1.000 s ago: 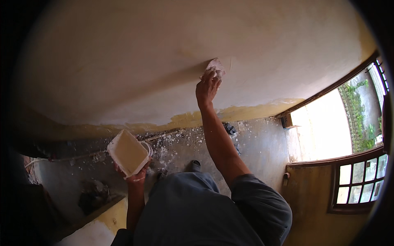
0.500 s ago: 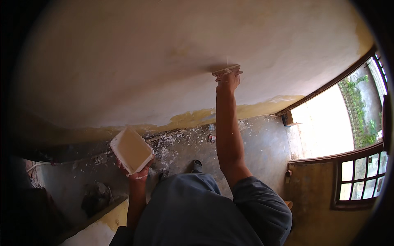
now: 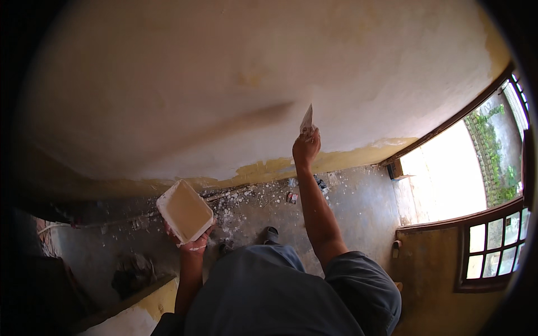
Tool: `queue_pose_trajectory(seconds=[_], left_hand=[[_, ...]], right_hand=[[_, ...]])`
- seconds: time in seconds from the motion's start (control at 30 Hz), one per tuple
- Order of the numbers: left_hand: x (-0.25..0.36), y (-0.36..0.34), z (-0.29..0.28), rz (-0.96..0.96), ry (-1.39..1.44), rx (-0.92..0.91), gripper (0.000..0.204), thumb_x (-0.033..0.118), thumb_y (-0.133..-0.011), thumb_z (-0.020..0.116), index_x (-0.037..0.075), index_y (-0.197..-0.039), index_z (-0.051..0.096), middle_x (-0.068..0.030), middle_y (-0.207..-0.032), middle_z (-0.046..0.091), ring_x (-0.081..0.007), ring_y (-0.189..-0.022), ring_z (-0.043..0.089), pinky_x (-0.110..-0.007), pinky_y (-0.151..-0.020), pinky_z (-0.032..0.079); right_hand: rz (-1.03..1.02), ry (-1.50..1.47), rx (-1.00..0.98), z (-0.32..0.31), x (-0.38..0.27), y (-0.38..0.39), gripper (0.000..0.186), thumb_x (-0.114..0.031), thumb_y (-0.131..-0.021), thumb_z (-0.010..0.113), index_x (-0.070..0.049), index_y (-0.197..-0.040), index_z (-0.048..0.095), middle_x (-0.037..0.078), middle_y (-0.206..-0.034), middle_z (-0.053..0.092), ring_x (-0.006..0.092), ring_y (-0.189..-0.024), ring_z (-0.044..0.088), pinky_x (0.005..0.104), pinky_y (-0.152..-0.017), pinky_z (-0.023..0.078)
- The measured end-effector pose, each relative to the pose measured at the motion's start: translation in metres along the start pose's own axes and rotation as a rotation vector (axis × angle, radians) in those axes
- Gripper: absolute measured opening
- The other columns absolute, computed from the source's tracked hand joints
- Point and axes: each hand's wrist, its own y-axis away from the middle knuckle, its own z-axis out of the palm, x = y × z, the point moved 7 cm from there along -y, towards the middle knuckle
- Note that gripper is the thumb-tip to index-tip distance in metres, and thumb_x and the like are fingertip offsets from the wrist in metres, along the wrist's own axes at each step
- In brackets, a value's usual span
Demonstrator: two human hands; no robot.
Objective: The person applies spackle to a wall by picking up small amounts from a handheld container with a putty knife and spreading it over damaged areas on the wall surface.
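My left hand (image 3: 194, 244) grips a squarish white tub (image 3: 186, 211) from below, its rim caked with white paste. Smooth beige filler covers what shows inside. Out ahead, my right hand (image 3: 306, 148) is closed around a putty knife (image 3: 307, 120), whose blade is turned nearly edge-on and points up, smeared with filler. The blade appears apart from the wall (image 3: 224, 67), and a shadow lies to its left. Pale filler coats most of that wall; yellow paint shows along its lower strip.
White crumbs (image 3: 224, 207) litter the grey floor (image 3: 347, 213) along the wall's foot, with a small crumpled packet (image 3: 292, 197) among them. A bright doorway (image 3: 443, 179) opens at right, beside a dark-framed window (image 3: 496, 243). Lower left lies a dark bundle (image 3: 133, 274).
My right hand has drawn back from the wall and down, and the putty knife has turned from flat across to pointing up. The tub has shifted slightly right and down.
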Motion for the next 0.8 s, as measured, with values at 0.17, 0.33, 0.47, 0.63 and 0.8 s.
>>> queue_pose_trajectory(seconds=[0.17,0.33,0.47,0.63,0.8], left_hand=[[-0.003,0.000,0.004,-0.007,-0.012,-0.030,0.089,0.061,-0.085,0.059,0.022,-0.154,0.021,-0.0216,-0.155,0.027,-0.0422,-0.139,0.034,-0.071,-0.095,0.046],[-0.004,0.001,0.006,0.015,-0.012,-0.029,0.087,0.061,-0.085,0.058,0.021,-0.154,0.022,-0.0194,-0.155,0.029,-0.0411,-0.140,0.035,-0.071,-0.096,0.044],[-0.007,0.002,-0.001,-0.011,0.019,0.013,0.087,0.063,-0.084,0.057,0.021,-0.153,0.025,-0.0173,-0.154,0.031,-0.0405,-0.139,0.035,-0.072,-0.096,0.043],[-0.001,0.006,-0.006,-0.004,0.003,-0.039,0.087,0.063,-0.084,0.057,0.021,-0.153,0.025,-0.0169,-0.154,0.032,-0.0395,-0.139,0.036,-0.071,-0.097,0.043],[-0.010,0.001,0.006,-0.030,0.004,0.053,0.083,0.062,-0.083,0.060,0.025,-0.151,0.030,-0.0119,-0.150,0.038,-0.0403,-0.135,0.041,-0.072,-0.095,0.044]], right_hand=[[-0.114,-0.006,0.284,-0.002,-0.042,-0.040,0.039,-0.013,-0.095,0.051,-0.001,-0.132,0.049,0.025,-0.127,0.054,0.0420,-0.123,0.044,0.0518,-0.100,0.038],[-0.430,0.277,-0.108,0.046,0.004,0.007,0.038,-0.006,-0.087,0.056,-0.004,-0.125,0.052,0.023,-0.120,0.060,0.0452,-0.114,0.049,0.0535,-0.096,0.041],[0.385,-0.180,-0.208,0.028,0.110,-0.001,0.023,-0.007,-0.088,0.056,-0.002,-0.111,0.057,0.017,-0.097,0.065,0.0328,-0.077,0.065,0.0458,-0.063,0.051],[0.777,-0.873,0.062,0.022,0.086,-0.052,0.025,-0.003,-0.083,0.055,-0.003,-0.108,0.055,0.009,-0.076,0.061,0.0200,-0.052,0.057,0.0348,-0.042,0.045],[0.416,-0.452,0.154,0.002,-0.004,-0.094,0.032,-0.006,-0.085,0.053,0.003,-0.115,0.048,0.020,-0.101,0.059,0.0324,-0.084,0.061,0.0430,-0.067,0.049]])
